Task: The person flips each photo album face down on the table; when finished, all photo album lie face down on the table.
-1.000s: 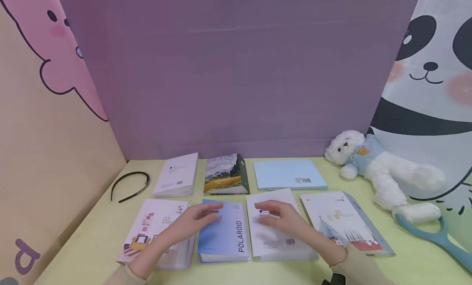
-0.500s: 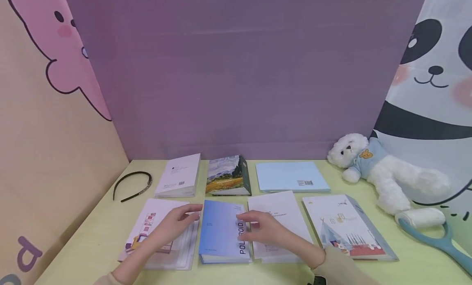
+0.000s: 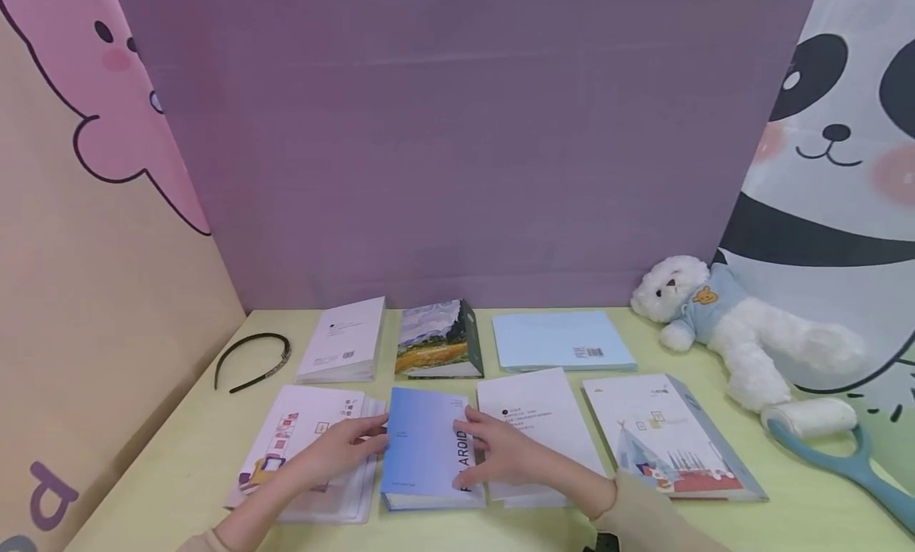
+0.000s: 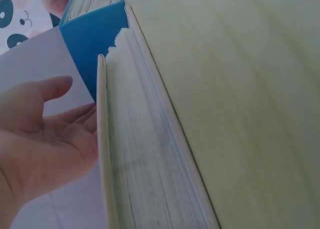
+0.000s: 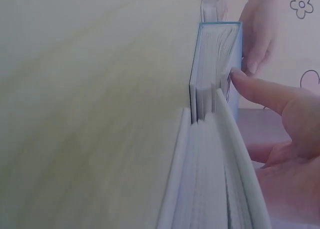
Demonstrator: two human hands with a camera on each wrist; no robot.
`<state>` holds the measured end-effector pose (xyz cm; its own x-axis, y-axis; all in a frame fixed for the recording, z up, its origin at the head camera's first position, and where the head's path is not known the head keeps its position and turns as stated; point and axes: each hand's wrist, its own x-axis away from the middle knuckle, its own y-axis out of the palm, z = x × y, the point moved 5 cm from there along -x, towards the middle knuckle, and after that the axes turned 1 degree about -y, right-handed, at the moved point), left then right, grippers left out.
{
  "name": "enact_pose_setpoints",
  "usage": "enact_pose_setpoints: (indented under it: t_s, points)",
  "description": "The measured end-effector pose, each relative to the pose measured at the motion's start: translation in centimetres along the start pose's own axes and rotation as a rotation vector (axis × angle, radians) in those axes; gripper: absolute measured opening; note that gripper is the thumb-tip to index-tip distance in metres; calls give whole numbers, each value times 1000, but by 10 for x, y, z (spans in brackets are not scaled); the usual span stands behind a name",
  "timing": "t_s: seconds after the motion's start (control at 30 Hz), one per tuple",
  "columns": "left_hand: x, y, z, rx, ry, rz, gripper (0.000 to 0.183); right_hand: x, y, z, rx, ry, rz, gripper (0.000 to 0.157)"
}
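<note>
Between my two hands lies a blue gradient photo album (image 3: 423, 449) marked POLAROID, cover up. In the head view my left hand (image 3: 336, 450) brings its fingertips to the album's left edge, while its wrist passes over a white illustrated album (image 3: 286, 425). The left wrist view shows that left hand (image 4: 55, 134) with its fingers extended toward the blue album (image 4: 87, 44). My right hand (image 3: 503, 455) overlaps the blue album's right edge, its thumb and fingers spread apart. Seen from the right wrist, its thumb (image 5: 260, 91) is right at the album's edge (image 5: 215, 54).
Right of the blue album lie a plain white album (image 3: 543, 417) and an illustrated one (image 3: 665, 441). Behind are a white album (image 3: 346, 337), a landscape-covered one (image 3: 432, 341) and a light blue one (image 3: 557, 337). A headband (image 3: 286, 353), plush bear (image 3: 750, 322) and lint roller (image 3: 815, 417) flank them.
My right hand has moved left from over the plain white album to the blue album's right edge. My left hand has drawn back to the album's left edge and lowered.
</note>
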<state>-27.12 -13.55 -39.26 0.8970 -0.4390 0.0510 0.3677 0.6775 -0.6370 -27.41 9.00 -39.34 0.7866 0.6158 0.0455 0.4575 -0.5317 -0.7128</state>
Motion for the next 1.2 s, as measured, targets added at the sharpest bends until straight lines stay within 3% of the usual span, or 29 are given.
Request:
enact_pose_setpoints:
  t_s: [0.23, 0.57, 0.83, 1.2]
  points:
    - [1, 5, 0, -25, -39, -54, 58, 0, 1, 1, 41, 10, -12, 79]
    - [6, 4, -6, 59, -120, -80, 61, -3, 5, -5, 20, 31, -8, 79]
    - [4, 2, -8, 100, -90, -98, 62, -4, 8, -9, 33, 43, 3, 79]
    - [6, -1, -11, 111, -125, -87, 63, -6, 13, -11, 15, 61, -1, 81]
